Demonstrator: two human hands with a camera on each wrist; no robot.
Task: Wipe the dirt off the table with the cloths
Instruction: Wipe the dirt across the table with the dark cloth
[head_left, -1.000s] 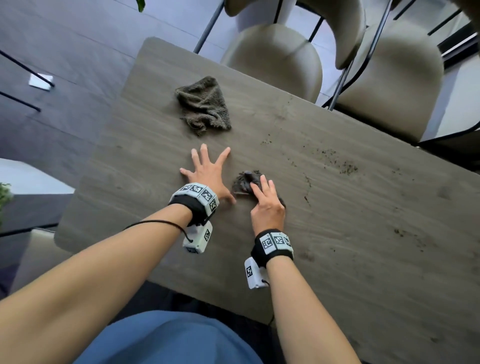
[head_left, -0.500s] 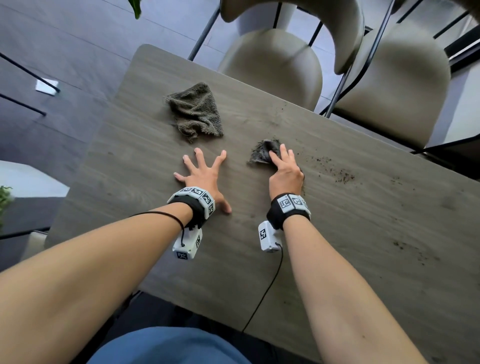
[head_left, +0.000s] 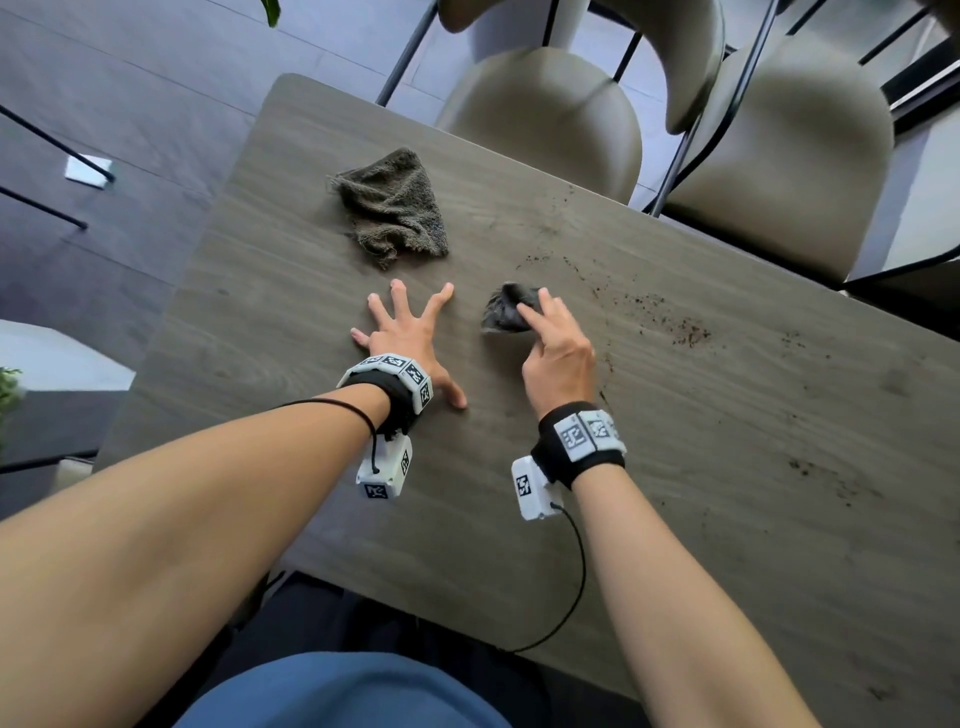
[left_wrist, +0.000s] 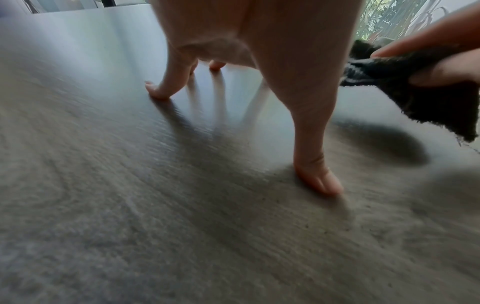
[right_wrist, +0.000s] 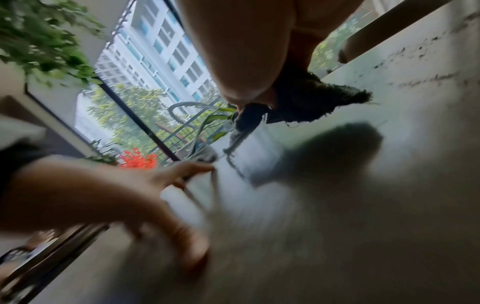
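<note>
My right hand (head_left: 553, 345) pinches a small dark cloth (head_left: 504, 312) between thumb and fingers and holds it just above the grey wooden table (head_left: 727, 467). The dark cloth (left_wrist: 428, 98) casts a separate shadow on the surface. My left hand (head_left: 408, 332) is spread beside it, fingertips and thumb (left_wrist: 318, 182) pressing on the tabletop. An olive cloth (head_left: 395, 208) lies crumpled beyond the left hand. Dark dirt specks (head_left: 685, 332) are scattered to the right of the right hand (right_wrist: 246, 51), and the dark cloth (right_wrist: 311, 98) hangs from its fingers.
Two beige chairs (head_left: 545, 114) stand against the table's far edge. More dirt (head_left: 810, 467) lies toward the right side. The table's left edge (head_left: 208, 249) drops to dark floor. A cable (head_left: 576, 571) runs from the right wrist unit.
The right hand carried the dark cloth away from me across the table, then lifted it slightly off the surface. The left hand stayed spread in the same spot.
</note>
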